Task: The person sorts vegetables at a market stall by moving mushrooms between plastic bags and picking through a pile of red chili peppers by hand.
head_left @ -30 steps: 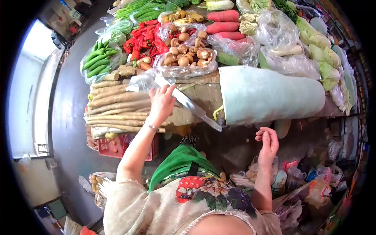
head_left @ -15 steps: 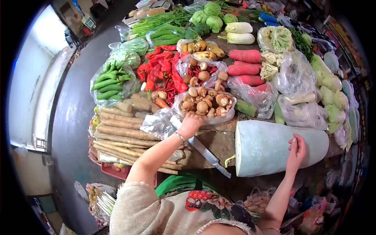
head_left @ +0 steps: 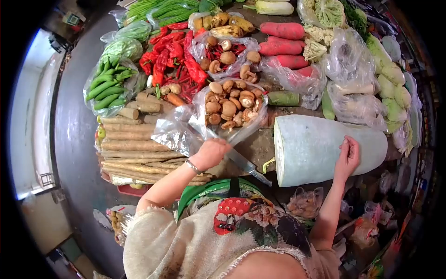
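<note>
Head view: my left grip (head_left: pixel 213 152) closed, apparently pinching edge of mushroom bag (head_left: pixel 245 130), which sits on desk (head_left: pixel 260 146) left of melon (head_left: pixel 309 149). Knife (head_left: pixel 245 163) under that grip, also left of melon. Right grip (head_left: pixel 348 156) loosely curled over melon; can't tell whether closed. I judge bag light, limp, slippery, mushrooms (head_left: pixel 228 109) bruisable: hold by gathered rim.

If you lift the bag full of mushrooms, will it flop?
The bag probably sags: its plastic looks thin and wrinkled. The mushrooms may roll about, being roundish and loosely heaped. Some might tumble out, since the top is open.
</note>
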Action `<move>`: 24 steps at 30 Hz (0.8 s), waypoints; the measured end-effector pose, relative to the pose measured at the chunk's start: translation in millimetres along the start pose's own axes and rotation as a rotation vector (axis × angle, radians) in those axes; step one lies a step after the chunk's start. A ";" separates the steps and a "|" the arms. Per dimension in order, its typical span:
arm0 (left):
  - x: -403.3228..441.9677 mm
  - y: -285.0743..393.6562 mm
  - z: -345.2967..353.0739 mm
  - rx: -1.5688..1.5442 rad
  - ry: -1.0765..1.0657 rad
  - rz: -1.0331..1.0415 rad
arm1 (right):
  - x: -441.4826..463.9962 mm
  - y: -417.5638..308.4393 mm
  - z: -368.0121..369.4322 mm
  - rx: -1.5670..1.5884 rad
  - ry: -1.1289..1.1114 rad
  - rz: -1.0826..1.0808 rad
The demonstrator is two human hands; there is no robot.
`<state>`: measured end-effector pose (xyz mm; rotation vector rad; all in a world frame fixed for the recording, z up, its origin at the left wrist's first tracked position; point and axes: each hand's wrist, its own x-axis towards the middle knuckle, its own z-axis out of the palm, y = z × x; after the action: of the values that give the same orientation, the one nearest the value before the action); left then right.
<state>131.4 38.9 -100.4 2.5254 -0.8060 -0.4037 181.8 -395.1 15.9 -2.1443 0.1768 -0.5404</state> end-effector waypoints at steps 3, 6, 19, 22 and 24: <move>-12.1 12.8 7.0 -0.041 -0.002 0.120 | -1.0 -1.7 1.3 0.007 0.011 -0.004; -8.7 20.0 -4.2 -0.075 -0.209 -0.119 | -2.8 -1.2 1.5 -0.017 0.016 0.005; 17.8 31.1 -8.8 0.205 -0.341 0.005 | -7.2 -5.4 -1.4 -0.065 0.008 -0.017; 37.7 15.8 -40.7 -0.008 -0.142 -0.002 | -8.0 -9.5 3.5 -0.022 0.042 -0.001; 73.0 -2.3 -67.2 -0.031 0.188 -0.046 | -5.9 -10.4 4.1 -0.029 0.045 0.010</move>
<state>216.8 18.8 -54.1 2.5113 -0.6660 -0.1883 177.5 -384.0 20.3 -2.1597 0.2218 -0.5841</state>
